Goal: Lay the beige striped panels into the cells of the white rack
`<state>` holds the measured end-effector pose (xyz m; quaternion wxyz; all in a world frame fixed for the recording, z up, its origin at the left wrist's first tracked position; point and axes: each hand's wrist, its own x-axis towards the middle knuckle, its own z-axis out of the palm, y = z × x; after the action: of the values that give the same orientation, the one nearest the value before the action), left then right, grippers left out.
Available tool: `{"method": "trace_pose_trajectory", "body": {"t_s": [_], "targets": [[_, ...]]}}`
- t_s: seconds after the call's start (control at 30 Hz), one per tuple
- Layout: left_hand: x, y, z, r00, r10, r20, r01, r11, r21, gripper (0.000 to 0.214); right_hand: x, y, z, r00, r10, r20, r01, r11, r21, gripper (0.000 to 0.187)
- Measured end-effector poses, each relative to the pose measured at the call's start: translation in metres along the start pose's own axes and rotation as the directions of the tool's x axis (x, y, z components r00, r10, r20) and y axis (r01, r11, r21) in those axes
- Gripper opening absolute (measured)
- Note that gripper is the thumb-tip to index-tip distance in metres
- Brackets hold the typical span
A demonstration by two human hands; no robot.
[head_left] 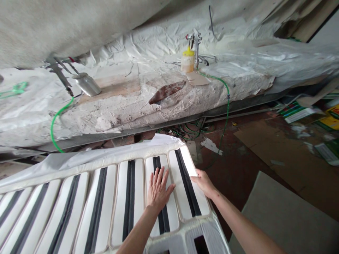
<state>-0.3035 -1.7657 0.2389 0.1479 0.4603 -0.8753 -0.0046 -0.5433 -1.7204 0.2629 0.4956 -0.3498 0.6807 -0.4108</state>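
Several long white panels, each with a black strip down its middle, lie side by side on a plastic-wrapped support [176,243]. My left hand [159,188] rests palm down, fingers spread, on the second panel [169,215] from the right end. At the outer edge of the rightmost panel [174,187] is my right hand [203,183]. Its thumb lies on top and the other fingers go over the side, where they are partly hidden. Whitish padding or foam shows around the panel borders.
Behind stands a plastic-covered bench [127,113] with a metal-cup spray gun [87,84] and a yellow-lidded spray gun [188,60]. A green hose [54,123] hangs from the left gun, another [227,106] from the right. Cardboard [286,204] and boxes [302,111] lie at right.
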Motion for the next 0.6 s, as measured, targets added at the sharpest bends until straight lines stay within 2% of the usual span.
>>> {"method": "trace_pose_trajectory", "body": {"t_s": [0.3, 0.6], "targets": [[0.012, 0.008, 0.001, 0.989, 0.123, 0.084, -0.122, 0.992, -0.014, 0.056, 0.014, 0.0, -0.001, 1.0, -0.01, 0.001, 0.01, 0.992, -0.123, 0.027], [0.016, 0.02, 0.009, 0.981, 0.151, 0.121, -0.142, 0.987, -0.081, 0.057, 0.008, -0.003, -0.003, 0.994, 0.09, -0.055, -0.103, 0.939, -0.329, 0.02]]}}
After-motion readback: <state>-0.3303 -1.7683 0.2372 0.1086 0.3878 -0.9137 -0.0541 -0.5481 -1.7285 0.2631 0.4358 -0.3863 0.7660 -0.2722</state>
